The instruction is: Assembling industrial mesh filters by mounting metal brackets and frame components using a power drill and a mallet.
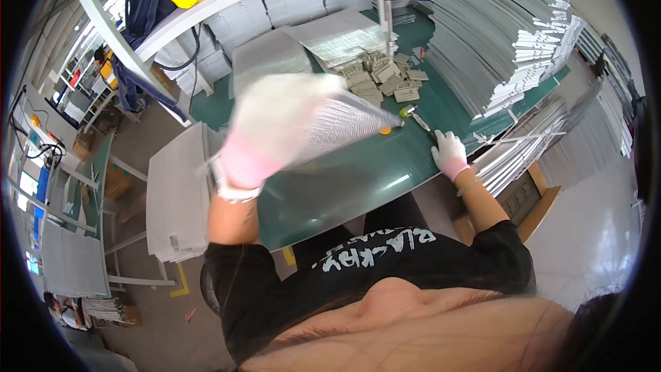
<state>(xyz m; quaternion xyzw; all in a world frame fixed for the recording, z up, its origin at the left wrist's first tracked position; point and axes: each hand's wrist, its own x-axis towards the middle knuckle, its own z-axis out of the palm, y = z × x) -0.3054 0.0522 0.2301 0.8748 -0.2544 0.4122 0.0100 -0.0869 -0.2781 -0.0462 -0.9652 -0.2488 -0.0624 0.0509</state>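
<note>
My left hand (275,127), in a white and pink glove, is raised above the green table (344,186) and grips a thin grey ribbed sheet (344,120); hand and sheet are blurred by motion. My right hand (449,153), gloved the same way, rests flat on the table near its right edge with fingers spread and nothing in it. A small screwdriver-like tool (416,120) and an orange round piece (385,131) lie on the table just beyond the right hand. A pile of small beige plastic parts (382,79) sits farther back.
Tall stacks of grey sheets (502,34) rise at the right, with more stacks (275,17) along the back and a lower stack (180,193) on a stand at my left. A vertical metal tool post (385,7) stands behind the beige parts. A cardboard box (533,200) sits on the floor at the right.
</note>
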